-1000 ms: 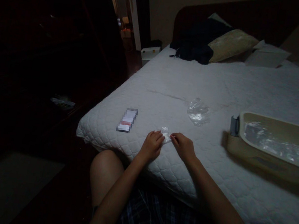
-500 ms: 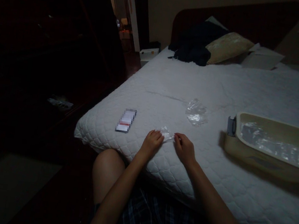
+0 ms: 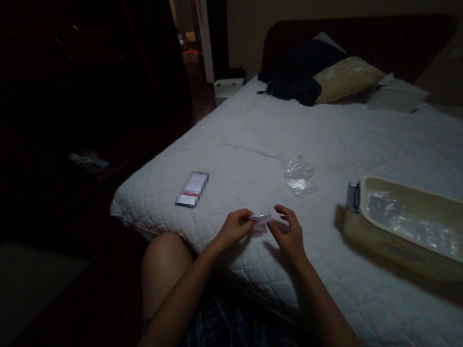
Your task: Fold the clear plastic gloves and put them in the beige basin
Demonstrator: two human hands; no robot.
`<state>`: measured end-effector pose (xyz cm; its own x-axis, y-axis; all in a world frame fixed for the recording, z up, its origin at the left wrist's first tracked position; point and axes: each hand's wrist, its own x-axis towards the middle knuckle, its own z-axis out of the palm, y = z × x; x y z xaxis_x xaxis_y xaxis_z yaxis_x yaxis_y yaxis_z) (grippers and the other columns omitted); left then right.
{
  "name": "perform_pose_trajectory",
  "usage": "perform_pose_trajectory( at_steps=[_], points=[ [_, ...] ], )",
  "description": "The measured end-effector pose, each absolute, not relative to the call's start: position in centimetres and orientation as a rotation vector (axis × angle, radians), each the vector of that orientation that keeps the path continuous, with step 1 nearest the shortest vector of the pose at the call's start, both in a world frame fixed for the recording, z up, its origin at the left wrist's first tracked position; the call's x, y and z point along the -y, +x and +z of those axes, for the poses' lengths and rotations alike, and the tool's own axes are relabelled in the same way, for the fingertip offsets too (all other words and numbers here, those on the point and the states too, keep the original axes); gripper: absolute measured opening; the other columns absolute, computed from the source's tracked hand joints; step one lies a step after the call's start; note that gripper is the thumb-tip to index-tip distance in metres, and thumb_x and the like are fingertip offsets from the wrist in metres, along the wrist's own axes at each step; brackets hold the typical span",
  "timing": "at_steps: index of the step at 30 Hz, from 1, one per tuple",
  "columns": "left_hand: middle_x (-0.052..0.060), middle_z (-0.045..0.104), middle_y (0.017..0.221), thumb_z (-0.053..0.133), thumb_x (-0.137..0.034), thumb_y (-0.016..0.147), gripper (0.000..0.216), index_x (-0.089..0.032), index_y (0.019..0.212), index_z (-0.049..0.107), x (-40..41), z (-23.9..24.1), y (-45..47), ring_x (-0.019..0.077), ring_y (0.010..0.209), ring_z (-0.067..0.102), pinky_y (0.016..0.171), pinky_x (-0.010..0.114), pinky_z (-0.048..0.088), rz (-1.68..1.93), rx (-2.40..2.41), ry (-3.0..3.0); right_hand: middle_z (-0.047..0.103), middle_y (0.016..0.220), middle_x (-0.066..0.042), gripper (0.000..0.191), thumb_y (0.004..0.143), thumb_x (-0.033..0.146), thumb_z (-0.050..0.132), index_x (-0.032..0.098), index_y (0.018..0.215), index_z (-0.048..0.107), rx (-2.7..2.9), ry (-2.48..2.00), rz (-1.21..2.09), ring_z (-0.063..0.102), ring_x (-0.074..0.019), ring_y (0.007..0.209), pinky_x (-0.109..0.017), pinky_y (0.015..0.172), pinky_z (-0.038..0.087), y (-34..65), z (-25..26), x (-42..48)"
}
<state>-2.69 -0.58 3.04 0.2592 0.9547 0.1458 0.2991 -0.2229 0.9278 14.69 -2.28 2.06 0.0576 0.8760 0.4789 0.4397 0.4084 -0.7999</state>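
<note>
Head camera view: the left hand (image 3: 236, 226) grips the near-left end of a small clear plastic piece (image 3: 261, 218) between thumb and fingers. The plastic piece is located between the two hands, over the near part of the white quilted bed cover (image 3: 239, 183). The right hand (image 3: 290, 237) is unclenched, with thumb and fingers parted around the right end of the piece; whether a fingertip touches it cannot be told.

Changes relative to the frame half a second earlier:
- Left hand: formerly laid over the piece with the fingers pressed down on it; now turned to a pinch at its edge.
- Right hand: formerly fingertips drawn together at the right edge of the piece; now spread.
- Plastic piece: formerly flat on the cover; now tilted and narrower in outline, apparently raised.
- Camera: view slightly shifted; the headboard (image 3: 361, 34) appears lower in the picture.

Unchanged positions on the cover:
- A larger clear plastic bag (image 3: 301, 177) lies crumpled beyond the hands.
- A flat rectangular object (image 3: 192, 189), its face pixelated, lies to the left of the left hand.
- A beige container (image 3: 411, 262) stands to the right, with clear plastic material (image 3: 412, 223) inside.
- Dark fabric (image 3: 298, 71) and a patterned pillow (image 3: 348, 79) lie together near the headboard.
</note>
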Motion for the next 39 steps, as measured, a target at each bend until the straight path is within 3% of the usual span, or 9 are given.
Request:
perform_pose_trajectory(
  at_steps=[4, 11, 21, 28, 39],
  points=[
    [-0.001, 0.053, 0.063, 0.054, -0.023, 0.064, 0.01, -0.014, 0.067, 0.056, 0.6, 3.7, -2.3, 0.0112, 0.063, 0.049, 0.061, 0.022, 0.038, 0.94, -1.022, 1.417, 0.055, 0.114, -0.009, 0.052, 0.07, 0.04, 0.064, 0.024, 0.116, 0.048, 1.503, -1.207, 0.765, 0.055, -0.0214, 0.098, -0.041, 0.085, 0.045, 14.9, 3.1, 2.9],
    [-0.002, 0.051, 0.06, 0.059, -0.023, 0.056, 0.011, -0.015, 0.063, 0.055, 0.6, 3.7, -1.7, 0.0108, 0.062, 0.046, 0.059, 0.021, 0.035, 0.947, -1.012, 1.25, 0.061, 0.093, -0.006, 0.049, 0.061, 0.042, 0.068, 0.021, 0.103, 0.053, 1.345, -1.289, 1.179, 0.059, -0.0174, 0.075, -0.034, 0.068, 0.05, 15.2, 3.4, 3.3],
    [-0.002, 0.051, 0.059, 0.061, -0.024, 0.057, 0.013, -0.014, 0.063, 0.056, 0.6, 3.0, -1.0, 0.0105, 0.06, 0.047, 0.058, 0.021, 0.037, 0.866, -0.955, 1.246, 0.058, 0.069, -0.001, 0.037, 0.059, 0.048, 0.068, 0.017, 0.077, 0.058, 1.214, -1.269, 1.196, 0.053, -0.0149, 0.064, -0.027, 0.058, 0.042, 15.5, 2.3, 3.6],
    [0.004, 0.062, 0.074, 0.063, -0.035, 0.066, 0.031, -0.015, 0.089, 0.059, 0.4, 2.0, -1.0, 0.012, 0.063, 0.056, 0.062, 0.023, 0.042, 0.845, -0.937, 1.048, 0.055, 0.063, 0.001, 0.037, 0.058, 0.05, 0.068, 0.017, 0.07, 0.056, 1.099, -1.28, 1.088, 0.049, -0.0128, 0.057, -0.025, 0.052, 0.037, 17.2, 3.2, 3.5],
    [0.003, 0.061, 0.067, 0.066, -0.04, 0.063, 0.03, -0.014, 0.072, 0.056, 0.2, 1.1, -0.4, 0.0097, 0.054, 0.055, 0.055, 0.023, 0.043, 0.907, -1.013, 0.994, 0.056, 0.065, 0.002, 0.036, 0.054, 0.046, 0.073, 0.018, 0.071, 0.057, 1.012, -1.344, 0.742, 0.05, -0.0102, 0.056, -0.022, 0.05, 0.038, 29.1, 10.0, 4.1]
  ],
)
